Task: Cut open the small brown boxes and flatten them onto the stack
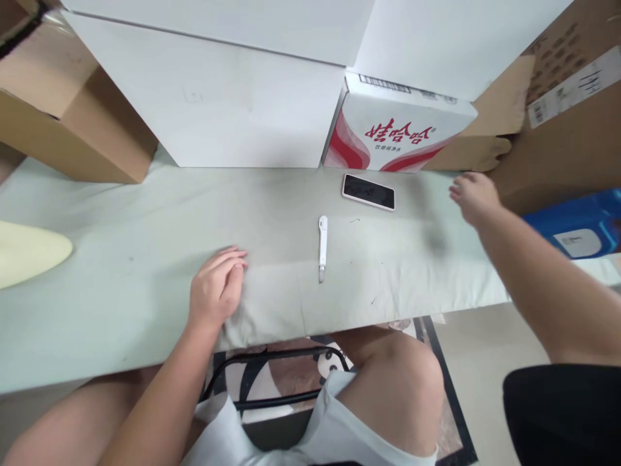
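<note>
My left hand (218, 285) rests on the cloth-covered table (272, 226), its fingers loosely stretched and holding nothing. To its right lies a white utility knife (323, 241) with its blade out, pointing toward me. Beyond the knife is a phone (369, 192) with a dark screen and a pale edge. Out to the right, my right hand (474, 196) is above the table's far side near the cardboard. Its fingers are curled together; whatever may be between them is too small and blurred to make out.
Large white boxes (233, 103) and a white-and-red carton (388, 129) line the back. Cardboard boxes stand at left (107, 123) and right (557, 129). A blue container (592, 217) is at far right, a pale yellow object (29, 252) at left.
</note>
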Motion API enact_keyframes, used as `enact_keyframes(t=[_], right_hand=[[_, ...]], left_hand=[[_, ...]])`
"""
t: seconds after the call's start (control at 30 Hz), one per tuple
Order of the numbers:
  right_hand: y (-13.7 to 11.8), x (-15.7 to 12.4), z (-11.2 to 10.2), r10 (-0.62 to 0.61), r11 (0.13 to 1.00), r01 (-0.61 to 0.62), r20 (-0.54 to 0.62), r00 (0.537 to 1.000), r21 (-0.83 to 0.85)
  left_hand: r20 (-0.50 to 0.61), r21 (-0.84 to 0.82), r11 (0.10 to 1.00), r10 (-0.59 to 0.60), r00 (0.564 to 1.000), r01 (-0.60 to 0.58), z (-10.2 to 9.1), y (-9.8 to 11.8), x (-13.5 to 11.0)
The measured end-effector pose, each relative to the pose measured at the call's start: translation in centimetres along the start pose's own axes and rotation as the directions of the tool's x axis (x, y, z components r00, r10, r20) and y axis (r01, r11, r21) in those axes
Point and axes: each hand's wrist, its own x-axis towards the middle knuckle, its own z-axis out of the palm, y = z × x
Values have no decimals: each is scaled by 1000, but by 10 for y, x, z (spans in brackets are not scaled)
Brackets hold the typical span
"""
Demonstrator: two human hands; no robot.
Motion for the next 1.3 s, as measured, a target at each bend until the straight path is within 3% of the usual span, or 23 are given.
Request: enact_keyframes(t=[0.1, 0.2, 0.3, 0.57, 0.87, 1.3], right_hand=[[13, -100, 6, 3, 987, 22, 155, 988, -157], [16, -201, 14, -33, 954, 131, 340, 940, -270], [12, -255, 31, -83, 900, 257, 438, 895, -353], [-1, -246, 97, -135, 763, 419, 513, 848, -492], [-3, -258, 102, -108, 516, 505, 532, 840, -692], [-5, -259, 107, -94, 573, 453, 495, 864, -683]], left_hand=[[12, -3, 1000, -9, 1000, 9, -1, 3, 2], [24, -9, 1000, -21, 999, 21, -1, 7, 4], [33, -15, 999, -34, 999, 34, -1, 12, 7], [44, -5, 997, -75, 996, 75, 4, 18, 5], [49, -16, 993, -114, 992, 115, 9, 17, 1], [46, 10, 990, -139, 989, 138, 13, 11, 4]])
